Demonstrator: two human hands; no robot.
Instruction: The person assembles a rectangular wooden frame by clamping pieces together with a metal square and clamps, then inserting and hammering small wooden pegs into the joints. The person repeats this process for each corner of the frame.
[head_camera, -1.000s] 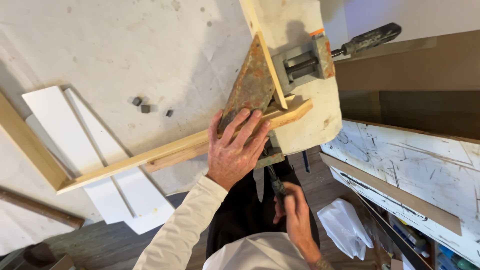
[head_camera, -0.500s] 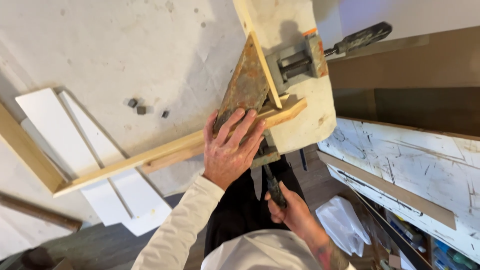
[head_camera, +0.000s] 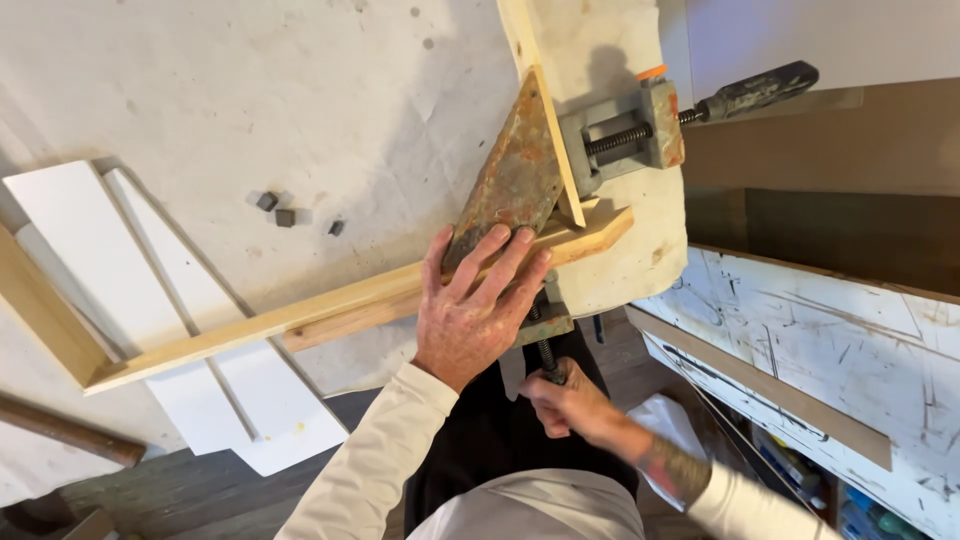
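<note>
In the head view, the left hand (head_camera: 470, 320) lies open and flat on the wooden strip (head_camera: 340, 305) and the rusty corner clamp (head_camera: 515, 180), pressing them steady on the counter (head_camera: 250, 90). The right hand (head_camera: 570, 405) is closed around the clamp's screw handle (head_camera: 548, 362) below the counter edge.

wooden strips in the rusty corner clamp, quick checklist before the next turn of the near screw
1. Left hand pressing long pale wooden strip flat on the white-covered bench: ok.
2. Right hand gripping near clamp screw handle: ok.
3. Short upright wooden strip held by far grey screw jaw: ok.
4. Strips meeting at rusty triangular corner clamp: ok.
5. Joint tight and square: cannot tell.
6. Three small dark blocks away from the work: ok.
</note>
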